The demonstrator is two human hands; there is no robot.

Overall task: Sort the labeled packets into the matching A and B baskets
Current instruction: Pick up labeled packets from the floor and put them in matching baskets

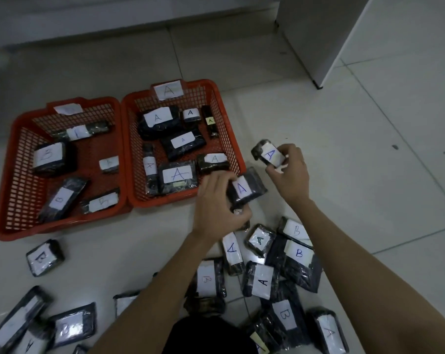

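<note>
Two red mesh baskets sat side by side on the tiled floor (318,139) — the B basket (9,190) on the left, the A basket (231,139) on the right, each holding dark wrapped packets. More packets lay scattered near the person. The left hand (217,200) gripped an A-labelled packet (245,189) at the A basket's near corner, fingers curled round it. The right hand (290,172) pinched a smaller A packet (268,153) — just right of that basket.

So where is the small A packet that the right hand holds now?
In the head view, the small A packet is pinched in the right hand, in the air just right of the A basket, above the floor pile.
</note>
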